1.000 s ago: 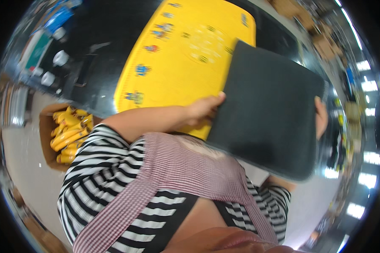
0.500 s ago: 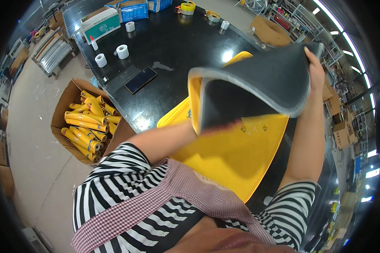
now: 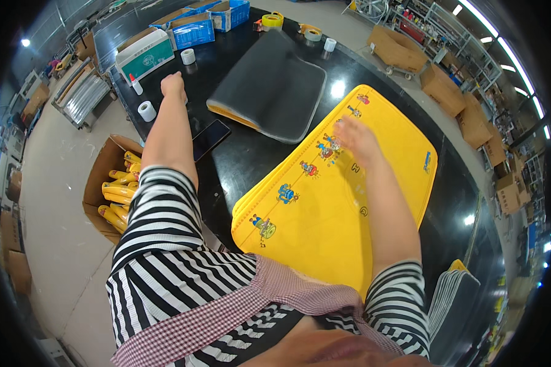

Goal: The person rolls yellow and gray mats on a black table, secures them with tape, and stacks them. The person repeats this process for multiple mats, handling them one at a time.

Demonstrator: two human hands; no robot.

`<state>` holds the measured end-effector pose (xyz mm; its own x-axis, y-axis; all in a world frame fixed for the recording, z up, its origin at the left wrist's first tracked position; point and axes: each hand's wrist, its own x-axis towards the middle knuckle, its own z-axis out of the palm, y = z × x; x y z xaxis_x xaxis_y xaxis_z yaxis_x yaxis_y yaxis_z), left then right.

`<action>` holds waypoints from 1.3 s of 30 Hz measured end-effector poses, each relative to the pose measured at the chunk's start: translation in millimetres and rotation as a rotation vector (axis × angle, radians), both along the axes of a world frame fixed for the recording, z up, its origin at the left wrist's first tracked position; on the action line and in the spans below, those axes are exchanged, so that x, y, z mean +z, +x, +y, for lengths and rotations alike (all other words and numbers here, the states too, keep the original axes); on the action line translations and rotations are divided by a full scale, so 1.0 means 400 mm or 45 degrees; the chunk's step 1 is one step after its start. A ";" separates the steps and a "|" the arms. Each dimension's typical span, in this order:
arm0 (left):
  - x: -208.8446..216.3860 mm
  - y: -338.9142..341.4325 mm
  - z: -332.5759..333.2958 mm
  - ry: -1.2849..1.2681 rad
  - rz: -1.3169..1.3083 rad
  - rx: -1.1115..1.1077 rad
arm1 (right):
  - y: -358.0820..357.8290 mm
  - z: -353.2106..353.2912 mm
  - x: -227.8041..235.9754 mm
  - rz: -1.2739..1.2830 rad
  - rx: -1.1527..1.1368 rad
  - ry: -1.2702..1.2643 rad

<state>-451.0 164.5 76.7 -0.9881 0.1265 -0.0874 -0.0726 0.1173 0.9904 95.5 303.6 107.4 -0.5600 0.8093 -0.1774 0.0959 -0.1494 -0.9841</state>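
Note:
My left hand [image 3: 174, 87] is stretched over the far left of the table, fingers closed around a small white roll that is mostly hidden beneath them. Over the yellow mat [image 3: 312, 226], which bears printed cartoon figures along its left side, hovers my right hand [image 3: 356, 137]. Its fingers are somewhat blurred but look apart, holding nothing. The mat lies face up, with another yellow edge showing under its left side. Beyond it rests a folded mat [image 3: 272, 85], dark backing outward and a yellow strip showing at its near edge.
A black phone [image 3: 210, 139] lies beside my left forearm. White rolls [image 3: 146, 111], a red-capped bottle [image 3: 136, 84], tape dispensers [image 3: 272, 22] and a green-white box [image 3: 144, 56] line the far table. A carton [image 3: 98, 192] holds rolled yellow pieces. Folded dark-backed pieces [image 3: 453, 296] stand at right.
The dark-backed mat has left my hands and lies folded on the far table. My left hand has reached out to the white roll; my right hand has come down over the yellow mat.

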 end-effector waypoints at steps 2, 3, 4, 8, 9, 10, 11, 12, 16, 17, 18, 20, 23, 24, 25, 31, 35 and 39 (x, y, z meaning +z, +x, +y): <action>-0.035 0.052 -0.063 0.297 -0.069 -0.088 | 0.095 -0.138 -0.045 0.116 0.161 -0.137; -0.063 0.032 -0.118 0.407 -0.038 -0.226 | 0.128 -0.208 -0.049 0.106 0.226 -0.204; -0.088 0.111 -0.109 0.333 0.117 -0.270 | 0.195 -0.268 -0.058 0.054 0.159 -0.180; -0.100 0.574 -0.121 -0.027 0.211 -1.281 | 0.522 -0.437 -0.110 -0.157 -0.387 -0.007; -0.090 0.678 -0.166 -0.186 0.275 -1.443 | 0.596 -0.480 -0.126 -0.221 -0.524 0.093; -0.106 0.726 -0.215 -0.376 0.299 -1.559 | 0.653 -0.506 -0.137 -0.283 -0.622 0.208; -0.086 0.799 -0.244 -0.596 0.396 -1.596 | 0.719 -0.538 -0.143 -0.421 -0.742 0.277; -0.094 0.863 -0.276 -0.629 0.611 -1.488 | 0.778 -0.579 -0.154 -0.550 -0.858 0.343; -0.152 0.939 -0.290 -0.697 1.129 -1.240 | 0.906 -0.766 -0.268 -0.838 -0.974 0.339; -0.154 0.934 -0.296 -0.728 1.161 -1.176 | 0.864 -0.790 -0.242 -0.950 -0.832 0.398; -0.142 0.933 -0.298 -0.755 1.190 -1.128 | 0.833 -0.823 -0.226 -1.010 -0.808 0.460; -0.092 0.925 -0.307 -0.844 1.090 -1.159 | 0.805 -0.836 -0.232 -1.169 -0.881 0.537; -0.067 0.905 -0.305 -0.929 0.736 -1.233 | 0.819 -0.820 -0.231 -1.030 -0.906 0.433; -0.069 0.901 -0.309 -0.921 0.787 -1.261 | 0.817 -0.814 -0.218 -1.064 -0.896 0.415; -0.073 0.896 -0.315 -0.914 0.837 -1.285 | 0.812 -0.807 -0.203 -1.096 -0.881 0.399; 0.108 1.005 -0.361 -0.635 0.398 -1.990 | 0.687 -0.753 -0.116 -1.201 -0.734 0.864; 0.139 1.164 -0.347 -0.304 0.589 -2.327 | 0.460 -0.594 0.043 -0.453 -0.366 0.162; 0.129 1.327 -0.408 -0.085 0.969 -2.425 | 0.433 -0.462 0.028 -0.377 -0.198 0.002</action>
